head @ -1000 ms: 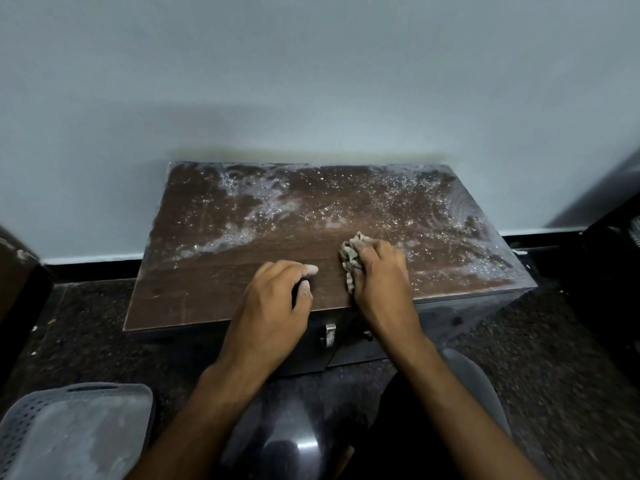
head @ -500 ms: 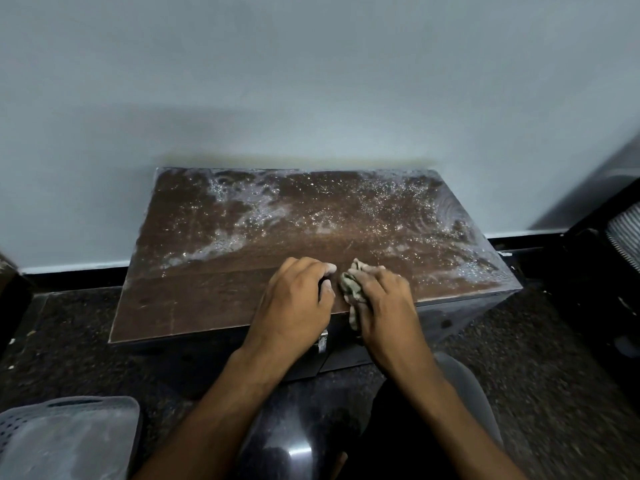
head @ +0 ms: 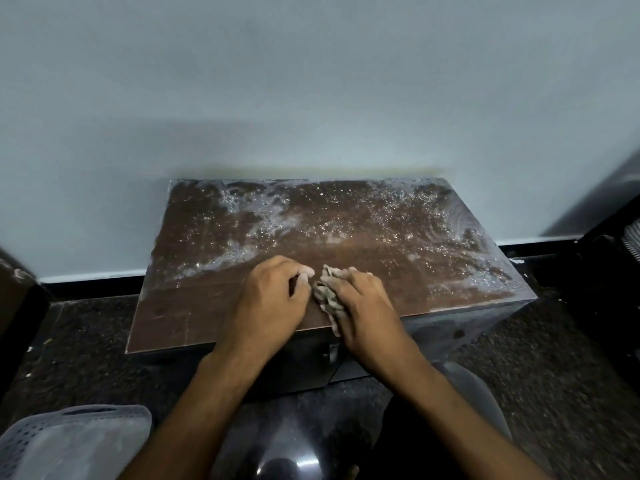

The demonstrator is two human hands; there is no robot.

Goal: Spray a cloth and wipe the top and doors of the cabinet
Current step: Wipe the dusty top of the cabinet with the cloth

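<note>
Your left hand (head: 268, 303) rests curled on the cabinet (head: 214, 306) top near its front edge, seemingly gripping nothing; use it as a brace. Just right of it, your right hand (head: 363, 306) presses the bunched cloth (head: 327, 294) flat on the top. Droplets (head: 346, 223) cover the cabinet's back half: sweep there in overlapping passes, left corner to right, before the doors.

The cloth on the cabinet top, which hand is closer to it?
Right. The right hand lies on the crumpled cloth, pressing it down; the left hand sits just beside it, fingertips about touching.
</note>
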